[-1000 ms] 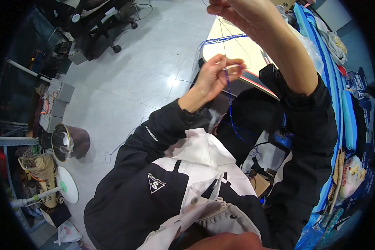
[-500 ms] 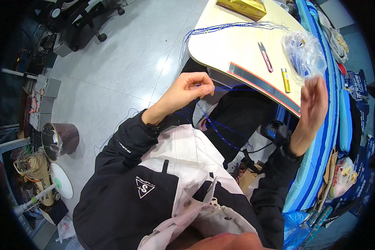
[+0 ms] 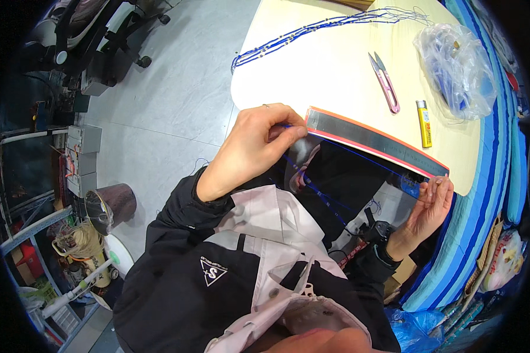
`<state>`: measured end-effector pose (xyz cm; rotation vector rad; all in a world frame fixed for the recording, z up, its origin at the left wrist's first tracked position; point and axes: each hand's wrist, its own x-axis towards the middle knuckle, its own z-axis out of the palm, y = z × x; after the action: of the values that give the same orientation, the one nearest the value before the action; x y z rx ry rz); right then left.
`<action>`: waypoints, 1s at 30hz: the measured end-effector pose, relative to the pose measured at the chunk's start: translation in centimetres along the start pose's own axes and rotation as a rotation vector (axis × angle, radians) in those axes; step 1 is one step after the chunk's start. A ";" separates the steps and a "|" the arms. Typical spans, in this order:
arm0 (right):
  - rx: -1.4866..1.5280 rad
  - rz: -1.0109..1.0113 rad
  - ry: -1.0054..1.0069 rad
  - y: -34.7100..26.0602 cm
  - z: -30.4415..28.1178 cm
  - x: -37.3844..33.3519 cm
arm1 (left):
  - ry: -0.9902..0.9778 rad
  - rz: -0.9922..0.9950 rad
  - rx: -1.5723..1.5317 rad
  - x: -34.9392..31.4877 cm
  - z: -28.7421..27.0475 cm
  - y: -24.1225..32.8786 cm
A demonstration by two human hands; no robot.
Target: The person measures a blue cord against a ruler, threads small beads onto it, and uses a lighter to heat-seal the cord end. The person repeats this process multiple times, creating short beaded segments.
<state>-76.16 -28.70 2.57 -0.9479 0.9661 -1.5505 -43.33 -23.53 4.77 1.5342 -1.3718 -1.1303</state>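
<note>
Between my two hands a thin blue cord (image 3: 365, 155) is drawn straight. It runs along the near edge of a dark ruler (image 3: 374, 141) with red borders, lying at the table's edge. My left hand (image 3: 254, 142) pinches the cord beside the ruler's left end, thumb against forefinger. At the ruler's right end, my right hand (image 3: 429, 207) has its fingertips pinched together on the cord. More blue cord with small beads or knots (image 3: 321, 197) hangs below my left hand, over my dark trousers.
On the pale table (image 3: 335, 70) lie pink-handled thread snips (image 3: 385, 85), a yellow lighter (image 3: 424, 125), a clear plastic bag (image 3: 456, 73) with blue contents, and a bundle of beaded blue cords (image 3: 300, 36). A blue striped cloth (image 3: 483, 194) borders the table's right side.
My right hand has come down to the ruler's right end, and my left hand now sits by its left end. The cord lies taut along the ruler. The whole view has shifted.
</note>
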 end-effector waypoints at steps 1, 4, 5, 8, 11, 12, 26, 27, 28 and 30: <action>-0.004 -0.003 0.017 0.0 -0.1 0.3 | 0.037 0.005 0.025 0.2 0.1 0.1; -0.268 -0.061 0.115 0.0 -0.3 0.7 | 0.114 0.014 0.108 0.9 0.1 0.4; -0.353 -0.090 0.139 0.1 -0.3 0.8 | 0.134 0.018 0.138 1.1 0.1 0.6; -0.630 -0.169 0.156 0.2 -0.2 0.8 | 0.110 0.022 0.201 1.3 0.0 1.0; -0.774 -0.225 0.202 0.6 -0.3 1.3 | 0.116 0.004 0.197 1.8 0.4 1.3; -0.801 -0.265 0.167 0.7 -0.3 1.5 | 0.110 0.004 0.223 1.9 0.4 1.4; -1.279 -0.345 0.073 0.5 1.2 1.7 | 0.069 0.055 0.371 2.8 0.7 1.7; -1.191 -0.416 0.093 0.5 1.6 1.2 | 0.069 0.052 0.354 2.9 0.8 1.7; -1.101 -0.459 0.134 0.4 2.3 0.2 | 0.074 0.061 0.344 3.0 0.8 1.6; -0.852 -0.473 -0.128 0.8 4.2 -1.9 | 0.075 0.059 0.345 3.0 0.8 1.6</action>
<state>-71.66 -27.39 3.20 -1.9586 1.4112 -1.4124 -44.49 -26.68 5.69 1.7436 -1.6097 -0.8206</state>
